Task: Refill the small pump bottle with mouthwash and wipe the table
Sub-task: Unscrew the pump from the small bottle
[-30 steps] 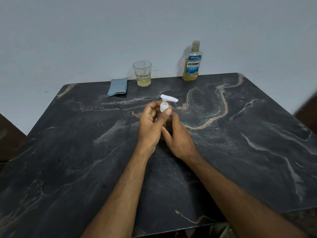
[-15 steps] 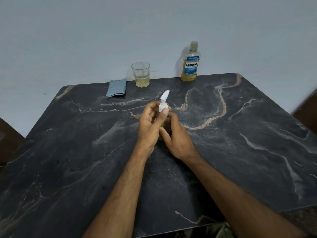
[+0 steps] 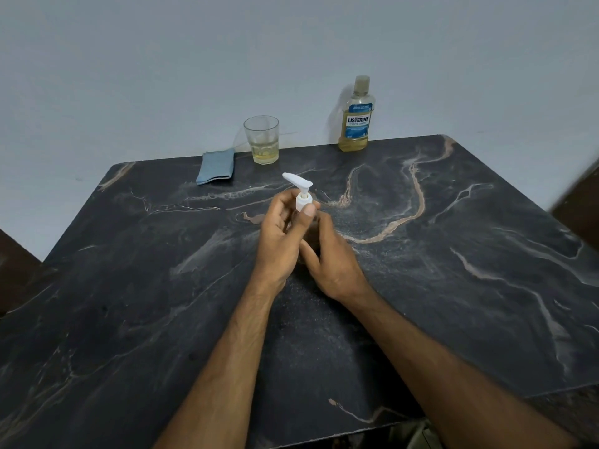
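Dark marble with pale and tan veins makes up the table (image 3: 453, 254), pushed against a plain grey-blue wall (image 3: 162, 59). Along the far edge stand three things: a folded blue cloth (image 3: 215, 166) lying flat at the left, a clear glass (image 3: 262, 139) just right of it with a little yellow liquid in the bottom, and further right a mouthwash bottle (image 3: 356, 115), upright, capped, with a blue label and yellow liquid inside.

Near the middle of the table, well apart from those three, sits the pump bottle (image 3: 303, 197) — mostly hidden by the two hands around it. Only its white pump head shows clearly, the spout pointing up and to the left. The left hand (image 3: 278, 234) is closed round the white collar below the spout, thumb tip pressed against it on the near side, fingers curled behind. The right hand (image 3: 334, 257) is wrapped low round the bottle's body, which is too dark and covered to make out — I cannot tell whether its base touches the table. Both bare forearms reach in from the near edge.
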A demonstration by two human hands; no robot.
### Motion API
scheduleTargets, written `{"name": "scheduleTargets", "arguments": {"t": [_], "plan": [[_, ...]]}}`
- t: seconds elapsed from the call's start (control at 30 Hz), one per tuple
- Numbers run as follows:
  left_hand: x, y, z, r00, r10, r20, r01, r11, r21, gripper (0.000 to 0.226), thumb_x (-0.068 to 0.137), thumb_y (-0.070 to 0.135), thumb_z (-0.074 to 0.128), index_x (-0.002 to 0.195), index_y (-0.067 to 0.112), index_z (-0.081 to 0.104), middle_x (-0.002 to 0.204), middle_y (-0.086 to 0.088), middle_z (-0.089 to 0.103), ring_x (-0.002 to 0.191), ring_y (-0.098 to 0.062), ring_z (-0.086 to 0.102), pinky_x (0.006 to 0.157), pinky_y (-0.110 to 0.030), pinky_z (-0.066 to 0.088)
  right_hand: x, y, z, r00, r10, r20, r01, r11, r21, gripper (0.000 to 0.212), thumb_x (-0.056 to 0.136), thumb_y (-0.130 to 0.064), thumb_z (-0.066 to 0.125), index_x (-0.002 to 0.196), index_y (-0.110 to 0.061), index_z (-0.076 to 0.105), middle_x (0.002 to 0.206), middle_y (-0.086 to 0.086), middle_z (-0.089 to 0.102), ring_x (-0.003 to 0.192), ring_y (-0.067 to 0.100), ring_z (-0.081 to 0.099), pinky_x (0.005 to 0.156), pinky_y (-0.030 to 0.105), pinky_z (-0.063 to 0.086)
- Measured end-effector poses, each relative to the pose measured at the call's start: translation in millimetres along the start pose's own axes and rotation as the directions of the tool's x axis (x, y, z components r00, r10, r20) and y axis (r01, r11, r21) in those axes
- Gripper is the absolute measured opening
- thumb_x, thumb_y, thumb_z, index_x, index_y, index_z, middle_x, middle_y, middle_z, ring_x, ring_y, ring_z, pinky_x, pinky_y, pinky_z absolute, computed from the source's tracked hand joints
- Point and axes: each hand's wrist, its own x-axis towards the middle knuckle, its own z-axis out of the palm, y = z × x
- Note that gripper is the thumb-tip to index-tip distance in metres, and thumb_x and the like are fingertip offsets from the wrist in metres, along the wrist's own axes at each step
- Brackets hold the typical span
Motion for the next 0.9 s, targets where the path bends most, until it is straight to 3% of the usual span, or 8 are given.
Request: {"name": "scheduleTargets", "arguments": {"t": [0.13,0.27,0.4,0.53,0.67,0.77,0.9], "plan": [[-0.5,2.5,-3.8,0.998,-0.025,0.049,0.027,0.998,-0.048,0.031,0.1,0.03,0.042,0.115,0.03,0.068,0.115,-0.001,0.071,0.11,-0.016,0.064,0.091,-0.028,0.051,0.0,0.0,0.7,1.0,0.01,-0.005,-0.01,1.0,0.005,0.048,0.096,-0.042,0.055,0.133,-0.016,0.04,0.109,-0.004,0.064,0.09,0.009,0.062,0.076,0.028,0.051],[0.3,1.6,-5.8,0.999,-0.037,0.037,0.04,0.997,-0.062,0.024,0.095,0.029,0.053,0.115,0.022,0.065,0.11,-0.001,0.072,0.107,-0.016,0.066,0.089,-0.029,0.052,0.6,-0.8,0.2,1.0,0.007,0.0,-0.007,1.0,0.0,0.05,0.095,-0.041,0.055,0.135,-0.015,0.039,0.108,-0.004,0.064,0.089,0.009,0.062,0.077,0.032,0.054],[-0.9,-1.2,-2.3,0.999,-0.035,0.0,0.035,0.995,-0.089,0.041,0.081,0.029,0.072,0.118,0.019,0.057,0.112,-0.003,0.071,0.11,-0.017,0.065,0.096,-0.034,0.052,0.6,0.9,-0.4,1.0,0.006,0.002,-0.006,1.0,0.002,0.048,0.096,-0.031,0.057,0.136,-0.013,0.039,0.12,0.002,0.064,0.103,0.016,0.064,0.085,0.04,0.053],[0.2,0.2,-2.9,0.998,-0.06,0.006,0.06,0.989,-0.134,0.023,0.091,0.034,0.059,0.113,0.029,0.067,0.108,-0.003,0.071,0.103,-0.017,0.066,0.092,-0.036,0.054,-0.3,-0.5,0.3,1.0,0.007,-0.003,-0.006,1.0,0.011,0.048,0.096,-0.038,0.057,0.135,-0.015,0.04,0.111,-0.003,0.065,0.093,0.01,0.062,0.079,0.03,0.052],[0.5,0.2,-5.4,0.998,-0.063,0.024,0.066,0.991,-0.115,0.024,0.096,0.03,0.051,0.11,0.027,0.071,0.109,-0.002,0.073,0.104,-0.015,0.067,0.088,-0.029,0.054,0.4,1.2,1.3,1.0,0.004,-0.007,-0.004,1.0,0.005,0.047,0.096,-0.039,0.057,0.132,-0.013,0.041,0.1,-0.01,0.06,0.083,0.005,0.057,0.072,0.022,0.044],[0.3,-0.3,-5.0,0.998,-0.055,0.019,0.057,0.992,-0.109,0.024,0.091,0.029,0.06,0.113,0.022,0.064,0.109,-0.002,0.072,0.108,-0.016,0.066,0.093,-0.035,0.053,0.5,1.1,0.6,1.0,0.009,0.002,-0.009,1.0,0.009,0.048,0.096,-0.037,0.056,0.134,-0.012,0.04,0.107,-0.004,0.064,0.091,0.011,0.062,0.076,0.03,0.051],[-0.4,-1.2,-5.3,0.999,-0.036,0.04,0.041,0.988,-0.147,0.028,0.088,0.021,0.065,0.115,0.018,0.059,0.11,-0.003,0.071,0.108,-0.015,0.065,0.089,-0.027,0.052,0.1,1.2,0.5,1.0,0.004,0.0,-0.004,1.0,0.01,0.047,0.096,-0.035,0.057,0.134,-0.013,0.04,0.115,-0.001,0.065,0.097,0.013,0.063,0.08,0.033,0.051]]}}
